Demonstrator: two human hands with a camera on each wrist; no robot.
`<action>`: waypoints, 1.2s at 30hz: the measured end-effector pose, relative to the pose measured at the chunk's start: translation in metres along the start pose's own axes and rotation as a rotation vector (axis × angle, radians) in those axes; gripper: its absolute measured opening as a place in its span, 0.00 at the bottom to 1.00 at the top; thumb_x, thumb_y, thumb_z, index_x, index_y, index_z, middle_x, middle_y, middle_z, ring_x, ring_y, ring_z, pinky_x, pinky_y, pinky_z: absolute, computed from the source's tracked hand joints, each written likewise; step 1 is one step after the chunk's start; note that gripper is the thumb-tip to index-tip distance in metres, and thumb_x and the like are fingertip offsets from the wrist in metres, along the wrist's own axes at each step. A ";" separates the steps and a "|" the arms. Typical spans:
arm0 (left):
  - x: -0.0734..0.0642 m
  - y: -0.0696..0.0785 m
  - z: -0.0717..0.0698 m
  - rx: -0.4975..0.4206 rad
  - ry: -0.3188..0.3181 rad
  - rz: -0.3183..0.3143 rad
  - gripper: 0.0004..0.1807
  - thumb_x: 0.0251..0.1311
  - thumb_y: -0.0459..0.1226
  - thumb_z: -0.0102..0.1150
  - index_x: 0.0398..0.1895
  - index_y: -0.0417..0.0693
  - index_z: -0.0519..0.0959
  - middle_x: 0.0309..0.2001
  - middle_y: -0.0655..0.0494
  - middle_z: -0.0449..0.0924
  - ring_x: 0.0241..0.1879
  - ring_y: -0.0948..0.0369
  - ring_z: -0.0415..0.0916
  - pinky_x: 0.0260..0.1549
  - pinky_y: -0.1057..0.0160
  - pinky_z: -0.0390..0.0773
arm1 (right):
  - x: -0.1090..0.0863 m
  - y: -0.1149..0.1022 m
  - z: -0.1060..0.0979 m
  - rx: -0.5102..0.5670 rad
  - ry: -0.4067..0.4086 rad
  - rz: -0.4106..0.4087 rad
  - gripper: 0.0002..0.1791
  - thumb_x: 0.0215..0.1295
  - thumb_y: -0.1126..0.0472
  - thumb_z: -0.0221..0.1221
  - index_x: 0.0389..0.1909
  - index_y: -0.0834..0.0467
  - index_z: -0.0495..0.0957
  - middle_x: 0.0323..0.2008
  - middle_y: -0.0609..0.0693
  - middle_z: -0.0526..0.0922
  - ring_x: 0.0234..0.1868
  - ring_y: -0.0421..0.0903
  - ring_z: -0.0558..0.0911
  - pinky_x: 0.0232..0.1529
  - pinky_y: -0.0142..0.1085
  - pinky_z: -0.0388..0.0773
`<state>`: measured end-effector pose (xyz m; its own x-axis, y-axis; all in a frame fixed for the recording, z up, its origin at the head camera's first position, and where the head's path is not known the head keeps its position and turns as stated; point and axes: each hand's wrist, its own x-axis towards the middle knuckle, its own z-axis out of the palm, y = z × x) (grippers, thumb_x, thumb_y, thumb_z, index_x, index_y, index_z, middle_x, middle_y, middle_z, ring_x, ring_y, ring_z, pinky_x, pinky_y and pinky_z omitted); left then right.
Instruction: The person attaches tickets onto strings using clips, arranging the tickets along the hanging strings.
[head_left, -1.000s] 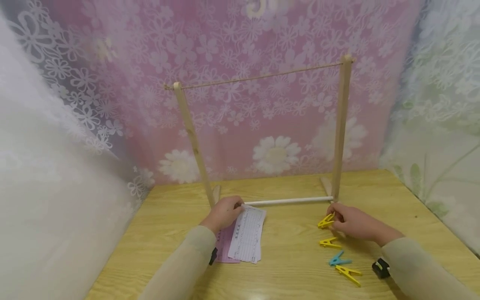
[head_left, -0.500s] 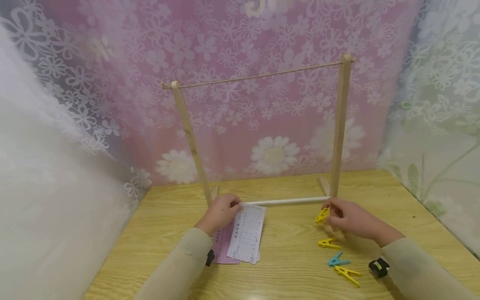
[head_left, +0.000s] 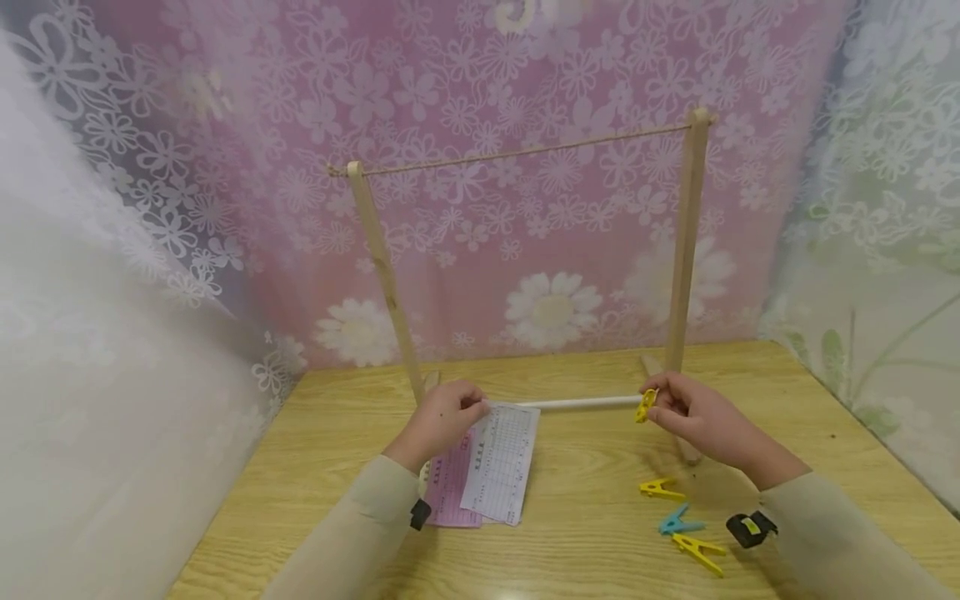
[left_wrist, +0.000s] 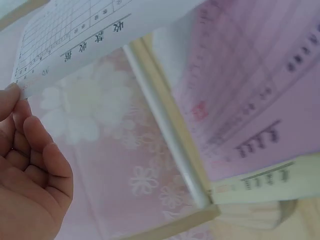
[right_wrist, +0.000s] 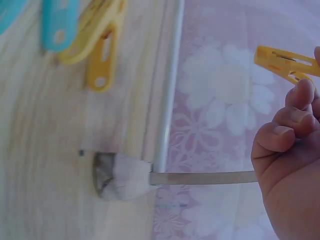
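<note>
My left hand [head_left: 448, 419] pinches the top corner of a white printed receipt slip [head_left: 501, 467], which hangs down from the fingertips. Under it on the table lie a pink slip [head_left: 452, 492] and, showing in the left wrist view, a pale cream slip [left_wrist: 265, 180]. A yellow clothespin [head_left: 646, 406] is between the thumb and fingers of my right hand [head_left: 693, 421], raised above the table. In the right wrist view that clothespin [right_wrist: 285, 62] points away from the curled fingers.
Two wooden posts [head_left: 684, 250] carry a twine line [head_left: 525, 153], with a white rod [head_left: 585, 402] joining them low down. Nearer me at right lie a yellow clothespin [head_left: 660, 488], a blue clothespin [head_left: 679, 521] and another yellow clothespin [head_left: 699, 553]. A flowered curtain [head_left: 510, 208] hangs behind.
The right hand has lifted the yellow clothespin up and away from the others. The left hand has raised the white slip slightly, baring more of the pink one.
</note>
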<state>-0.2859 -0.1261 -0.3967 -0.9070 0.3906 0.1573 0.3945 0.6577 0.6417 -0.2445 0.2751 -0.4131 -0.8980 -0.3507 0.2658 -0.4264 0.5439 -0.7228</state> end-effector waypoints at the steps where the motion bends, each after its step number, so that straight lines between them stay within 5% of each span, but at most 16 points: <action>1: -0.001 0.003 -0.002 -0.001 -0.005 0.006 0.06 0.73 0.44 0.59 0.38 0.58 0.83 0.34 0.62 0.79 0.30 0.61 0.72 0.30 0.61 0.75 | 0.001 -0.002 -0.001 -0.008 0.002 0.000 0.15 0.76 0.55 0.58 0.57 0.55 0.73 0.28 0.50 0.75 0.19 0.44 0.67 0.24 0.37 0.70; 8: -0.003 0.021 -0.014 0.010 -0.026 0.059 0.07 0.73 0.45 0.59 0.37 0.59 0.84 0.30 0.63 0.81 0.24 0.63 0.70 0.24 0.62 0.73 | 0.002 -0.018 -0.013 -0.087 0.048 0.013 0.18 0.76 0.50 0.57 0.59 0.54 0.73 0.29 0.48 0.77 0.21 0.45 0.67 0.22 0.38 0.66; 15: -0.004 0.048 -0.028 0.021 -0.038 0.080 0.07 0.71 0.46 0.60 0.36 0.60 0.85 0.30 0.65 0.82 0.26 0.63 0.73 0.26 0.61 0.75 | 0.004 -0.033 -0.032 -0.113 0.048 0.014 0.17 0.78 0.51 0.55 0.59 0.56 0.74 0.33 0.47 0.79 0.28 0.44 0.76 0.30 0.36 0.73; 21: -0.004 0.066 -0.040 -0.043 -0.038 0.103 0.06 0.72 0.45 0.60 0.38 0.59 0.85 0.35 0.67 0.83 0.31 0.63 0.76 0.32 0.59 0.77 | 0.006 -0.047 -0.048 -0.123 0.066 -0.031 0.15 0.78 0.56 0.56 0.59 0.57 0.74 0.32 0.47 0.79 0.23 0.45 0.69 0.26 0.38 0.68; 29: 0.003 0.082 -0.049 -0.017 -0.010 0.123 0.05 0.71 0.47 0.61 0.38 0.59 0.82 0.37 0.63 0.83 0.37 0.61 0.77 0.40 0.56 0.78 | 0.011 -0.062 -0.068 -0.170 0.116 -0.101 0.15 0.76 0.59 0.58 0.59 0.55 0.75 0.28 0.46 0.76 0.19 0.45 0.65 0.22 0.38 0.65; 36: 0.013 0.085 -0.052 -0.022 0.024 0.129 0.06 0.71 0.47 0.61 0.36 0.59 0.82 0.35 0.62 0.82 0.32 0.60 0.74 0.33 0.58 0.76 | 0.015 -0.077 -0.086 -0.220 0.164 -0.115 0.15 0.75 0.59 0.59 0.59 0.55 0.77 0.26 0.46 0.75 0.18 0.45 0.64 0.19 0.38 0.63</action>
<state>-0.2713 -0.0986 -0.3010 -0.8522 0.4552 0.2580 0.5054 0.5885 0.6310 -0.2342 0.2934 -0.2989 -0.8406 -0.3010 0.4503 -0.5233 0.6660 -0.5316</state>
